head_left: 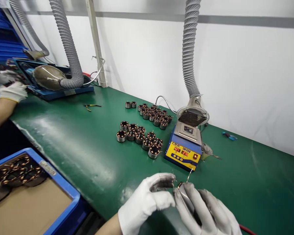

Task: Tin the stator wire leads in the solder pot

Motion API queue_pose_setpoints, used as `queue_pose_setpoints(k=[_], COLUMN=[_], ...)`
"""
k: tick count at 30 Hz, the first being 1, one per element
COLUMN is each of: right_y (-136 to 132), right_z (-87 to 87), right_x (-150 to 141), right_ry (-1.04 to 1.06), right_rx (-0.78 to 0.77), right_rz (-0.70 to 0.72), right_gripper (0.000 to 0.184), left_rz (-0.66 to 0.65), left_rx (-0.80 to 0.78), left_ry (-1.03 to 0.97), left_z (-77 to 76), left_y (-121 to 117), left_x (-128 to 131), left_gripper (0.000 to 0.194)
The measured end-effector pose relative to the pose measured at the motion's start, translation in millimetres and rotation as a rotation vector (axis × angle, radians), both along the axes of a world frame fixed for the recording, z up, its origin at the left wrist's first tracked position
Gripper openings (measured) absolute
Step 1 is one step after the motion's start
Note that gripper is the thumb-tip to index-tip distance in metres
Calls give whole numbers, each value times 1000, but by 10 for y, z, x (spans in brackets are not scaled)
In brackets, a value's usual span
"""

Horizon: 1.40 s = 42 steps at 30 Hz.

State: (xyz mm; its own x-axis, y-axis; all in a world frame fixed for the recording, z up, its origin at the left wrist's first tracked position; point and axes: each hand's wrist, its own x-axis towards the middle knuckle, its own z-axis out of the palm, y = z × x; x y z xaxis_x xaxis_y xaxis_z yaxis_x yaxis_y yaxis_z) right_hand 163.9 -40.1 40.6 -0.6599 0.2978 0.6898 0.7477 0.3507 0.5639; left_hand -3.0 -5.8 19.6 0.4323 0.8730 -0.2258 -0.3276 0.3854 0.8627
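My right hand (205,209), in a white glove with greyed fingers, grips a wire-wound motor stator (188,199). The fingers cover most of it; a curved metal side and some copper show. A stiff wire end (189,175) sticks up from its top. Just left of it is my left hand (153,195), also gloved, thumb and forefinger apart. Thin wire ends (172,183) stand beside those fingertips, and I see no firm pinch on them. Beyond my hands sits a blue and yellow solder pot (183,150) with lit red digits.
Several stators (139,137) stand in rows on the green bench (88,137), with another group (154,114) behind. A fume hood (193,114) hangs over the pot. Cutters (91,106) lie further left. A blue crate (74,195) holds more stators. A co-worker's gloved hand (13,91) is far left.
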Motion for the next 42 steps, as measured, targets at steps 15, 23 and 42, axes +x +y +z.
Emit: queue_pose_setpoints(k=[15, 23, 42], right_y=[-123, -154, -190], right_z=[-23, -342, -732], right_x=[-9, 6, -260], right_ry=[-205, 108, 1214], right_rx=[-91, -160, -609], right_rz=[3, -23, 260], right_gripper=[34, 35, 38], left_rz=[89, 317, 194], left_rx=[19, -45, 305], left_ry=[249, -110, 305], left_z=[144, 39, -77], left_y=[50, 9, -240], left_x=[-19, 50, -643], left_gripper=[18, 19, 44])
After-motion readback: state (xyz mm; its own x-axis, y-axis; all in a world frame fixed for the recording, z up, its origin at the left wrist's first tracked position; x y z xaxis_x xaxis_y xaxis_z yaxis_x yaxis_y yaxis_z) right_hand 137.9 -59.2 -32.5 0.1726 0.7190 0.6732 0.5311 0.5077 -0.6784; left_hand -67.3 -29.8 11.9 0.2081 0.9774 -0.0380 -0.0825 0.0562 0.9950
